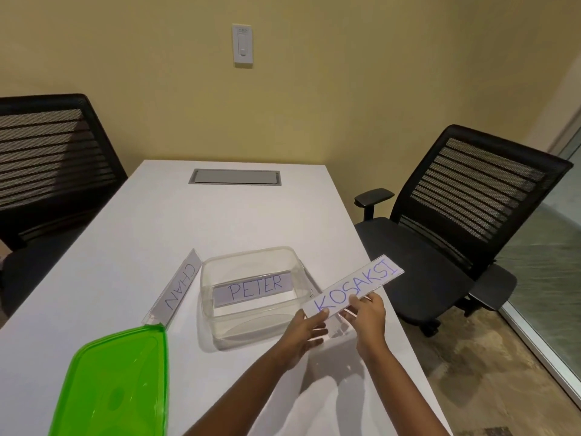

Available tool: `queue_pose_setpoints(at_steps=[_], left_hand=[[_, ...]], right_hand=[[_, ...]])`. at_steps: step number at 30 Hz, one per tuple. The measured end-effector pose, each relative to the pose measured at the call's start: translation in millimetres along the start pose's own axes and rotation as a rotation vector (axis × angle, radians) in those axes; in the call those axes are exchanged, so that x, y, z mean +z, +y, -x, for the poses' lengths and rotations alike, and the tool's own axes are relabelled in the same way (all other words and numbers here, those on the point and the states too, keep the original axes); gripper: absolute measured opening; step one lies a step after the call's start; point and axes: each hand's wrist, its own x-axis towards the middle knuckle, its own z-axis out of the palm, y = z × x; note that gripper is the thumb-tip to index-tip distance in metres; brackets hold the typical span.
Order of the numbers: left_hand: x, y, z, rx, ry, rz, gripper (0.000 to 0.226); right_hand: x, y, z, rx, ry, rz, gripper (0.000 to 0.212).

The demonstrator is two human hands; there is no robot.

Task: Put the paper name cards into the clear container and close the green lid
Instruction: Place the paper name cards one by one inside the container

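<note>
Head view of a white tabletop (132, 247) during the card-sorting task. Both hands are gripping the card reading "KOSAKSI" (353, 289), which is tilting upward to the right above the near right corner of the clear container (220, 325). The left hand (306, 330) is pinching the card's near left end, thumb on top, with the fingers partly hidden beneath the paper. The right hand (369, 314) is closing on the lower edge near the middle; its fingertips are hidden behind the card.

The container is sitting open at the centre of the tabletop, with the card reading "PETER" (256, 287) lying inside it against the far wall. The card reading "CHAN" (177, 289) is lying on the tabletop just left of the container, its lettering upside down to the camera. A further object is showing between the container's right wall and the held card; it is mostly covered, and its nature cannot be told. The green lid (116, 385) is resting on the near left of the tabletop, its near portion cut off by the frame's lower edge. Two black mesh chairs are flanking the tabletop: the left chair (50, 158) is cropped by the frame, and the right chair (465, 215) is showing almost whole.
</note>
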Motion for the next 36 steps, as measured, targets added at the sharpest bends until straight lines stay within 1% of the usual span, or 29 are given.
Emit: queue_pose_setpoints(at_steps=[2, 3, 5, 7, 9, 12, 14, 17, 20, 22, 23, 25, 27, 28, 29, 30, 32, 36], left_hand=[[-6.6, 10.2, 0.4, 0.084, -0.002, -0.021, 0.030], [-10.1, 16.0, 1.2, 0.128, -0.003, -0.044, 0.026], [-17.7, 27.2, 1.5, 0.198, -0.019, -0.086, 0.011], [-27.7, 39.4, 1.8, 0.233, -0.013, -0.089, 0.017], [-38.4, 52.7, 5.3, 0.246, 0.022, -0.101, 0.017], [-57.5, 68.3, 10.4, 0.264, 0.047, -0.077, 0.023], [-71.9, 76.5, 12.3, 0.259, 0.065, -0.063, 0.020], [-92.3, 89.0, 19.2, 0.239, 0.072, -0.061, 0.023], [-111.4, 96.9, 24.1, 0.208, 0.170, -0.052, 0.034], [-123.4, 99.0, 24.6, 0.210, 0.231, -0.035, 0.038], [-127.4, 100.1, 25.2, 0.209, 0.249, -0.026, 0.034], [-131.3, 100.6, 25.7, 0.205, 0.290, -0.026, 0.017], [-134.4, 99.4, 23.7, 0.193, 0.403, -0.038, 0.018], [-135.8, 98.2, 22.3, 0.183, 0.478, -0.048, 0.013], [-137.1, 97.4, 21.7, 0.173, 0.538, -0.065, 0.015], [-139.7, 96.7, 19.1, 0.160, 0.582, -0.091, 0.024], [-144.0, 95.6, 13.9, 0.123, 0.646, -0.132, 0.038], [-146.3, 99.3, 9.0, 0.068, 0.725, -0.187, 0.037]], right_hand=[[1.1, -6.3, -1.6, 0.008, -0.055, -0.019, 0.030], [1.4, -9.3, -2.6, 0.009, -0.077, -0.021, 0.028], [2.5, -15.4, -5.7, -0.006, -0.105, -0.022, 0.020], [4.3, -21.0, -10.8, -0.032, -0.116, -0.055, 0.016], [6.7, -25.8, -17.2, -0.041, -0.100, -0.089, 0.014], [11.9, -31.8, -26.0, -0.045, -0.095, -0.099, 0.022], [17.6, -36.6, -29.9, -0.055, -0.113, -0.103, 0.025], [25.5, -44.4, -34.5, -0.091, -0.150, -0.046, 0.030], [34.1, -50.2, -36.4, -0.149, -0.275, 0.092, 0.022], [42.0, -51.5, -36.8, -0.190, -0.338, 0.213, 0.022], [46.3, -51.6, -37.6, -0.208, -0.349, 0.258, 0.022], [54.3, -49.2, -39.5, -0.227, -0.367, 0.302, 0.020], [62.1, -44.0, -40.2, -0.223, -0.375, 0.316, 0.013], [65.5, -40.2, -40.3, -0.211, -0.375, 0.316, 0.011], [68.5, -35.5, -41.2, -0.198, -0.368, 0.315, 0.010], [71.1, -30.4, -42.9, -0.189, -0.357, 0.308, 0.010], [74.8, -20.8, -46.5, -0.183, -0.328, 0.341, 0.009], [80.5, -4.0, -56.3, -0.201, -0.292, 0.532, 0.008]])
